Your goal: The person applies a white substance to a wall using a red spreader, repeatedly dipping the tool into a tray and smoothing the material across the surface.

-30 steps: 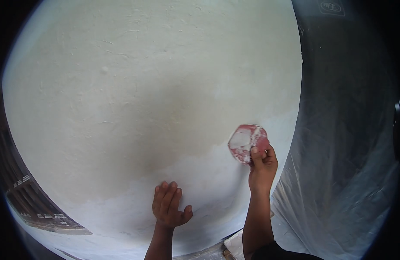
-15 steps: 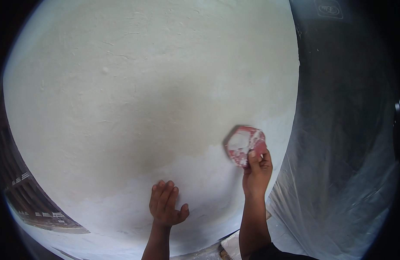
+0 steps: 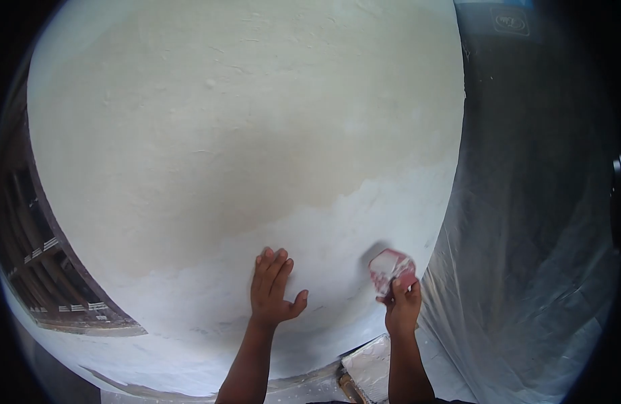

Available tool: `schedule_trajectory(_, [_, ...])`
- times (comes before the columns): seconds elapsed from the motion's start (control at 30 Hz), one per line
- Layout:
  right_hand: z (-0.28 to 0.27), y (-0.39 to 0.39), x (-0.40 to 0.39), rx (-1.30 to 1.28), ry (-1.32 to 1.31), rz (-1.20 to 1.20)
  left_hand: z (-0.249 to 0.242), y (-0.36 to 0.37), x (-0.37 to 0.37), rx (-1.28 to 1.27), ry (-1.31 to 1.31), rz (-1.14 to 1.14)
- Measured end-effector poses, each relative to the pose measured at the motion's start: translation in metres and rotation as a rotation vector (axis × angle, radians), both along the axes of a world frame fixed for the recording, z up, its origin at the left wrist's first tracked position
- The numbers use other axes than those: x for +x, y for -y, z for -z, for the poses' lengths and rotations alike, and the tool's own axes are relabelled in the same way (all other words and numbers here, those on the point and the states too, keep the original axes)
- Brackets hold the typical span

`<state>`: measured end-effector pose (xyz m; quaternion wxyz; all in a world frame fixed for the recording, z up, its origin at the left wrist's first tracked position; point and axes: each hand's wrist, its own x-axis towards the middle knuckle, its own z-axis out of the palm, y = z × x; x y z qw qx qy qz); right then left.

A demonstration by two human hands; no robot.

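A large pale wall [image 3: 256,148] fills most of the view, beige and faintly ridged above, whiter and smoother below. My left hand [image 3: 275,286] lies flat against the white lower part, fingers stretched up and thumb out to the side, with nothing in it. Farther right, my right hand [image 3: 403,306] pinches the lower edge of a flat, red, many-sided piece [image 3: 391,271] between thumb and fingers. White smears cover much of the face turned toward me. The piece is held close to the wall near its right edge and casts a shadow there.
Clear plastic sheeting [image 3: 519,283] hangs along the right side over something dark. At lower left is a dark wooden lattice opening [image 3: 48,269] in the wall. Below, a pale flat slab [image 3: 371,367] lies by the wall's foot, beside a brownish object [image 3: 351,388].
My right hand has moved down with the red piece, toward the wall's lower right. My left hand shows slightly higher and to the right. The whole view has shifted a little.
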<state>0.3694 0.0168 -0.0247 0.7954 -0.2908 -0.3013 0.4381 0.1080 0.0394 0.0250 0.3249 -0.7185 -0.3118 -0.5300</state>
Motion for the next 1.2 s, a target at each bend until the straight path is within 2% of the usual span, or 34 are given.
schedule_trajectory(0.07, [0.044,0.017,-0.003,-0.089,0.014,-0.130,0.017,0.015,0.009,-0.174,0.092,0.071])
schedule_trajectory(0.23, [0.103,0.086,-0.019,-0.314,-0.138,-0.347,0.105,0.074,0.018,-0.603,0.314,0.253])
schedule_trajectory(0.27, [0.110,0.096,-0.020,-0.314,-0.133,-0.347,0.125,0.089,0.020,-0.652,0.347,0.258])
schedule_trajectory(0.33, [0.119,0.119,-0.023,-0.458,-0.315,-0.391,0.156,0.118,0.018,-0.806,0.439,0.304])
schedule_trajectory(0.43, [0.131,0.140,-0.030,-0.511,-0.335,-0.416,0.189,0.155,0.015,-0.957,0.500,0.313])
schedule_trajectory(0.6, [0.135,0.168,-0.039,-0.531,-0.319,-0.378,0.215,0.198,0.015,-1.051,0.596,0.318])
schedule_trajectory(0.8, [0.149,0.167,-0.016,-0.485,-0.118,-0.296,0.245,0.217,0.011,-1.228,0.721,0.236])
schedule_trajectory(0.9, [0.157,0.157,0.000,-0.636,0.030,-0.187,0.259,0.215,0.009,-1.345,0.873,0.226])
schedule_trajectory(0.97, [0.185,0.147,0.021,-0.724,0.252,-0.114,0.276,0.213,0.016,-1.418,0.927,0.201])
schedule_trajectory(1.0, [0.204,0.140,0.037,-0.746,0.252,-0.120,0.289,0.209,0.026,-1.471,1.045,0.218])
schedule_trajectory(1.03, [0.229,0.134,0.050,-0.814,0.362,-0.114,0.306,0.206,0.035,-1.523,1.165,0.233])
schedule_trajectory(1.1, [0.282,0.126,0.077,-0.957,0.546,-0.108,0.349,0.200,0.063,-1.580,1.230,0.220])
schedule_trajectory(1.13, [0.312,0.123,0.091,-0.975,0.539,-0.116,0.372,0.198,0.076,-1.618,1.288,0.225])
schedule_trajectory(1.2, [0.365,0.111,0.115,-0.959,0.972,-0.113,0.406,0.188,0.105,-1.753,1.430,0.248])
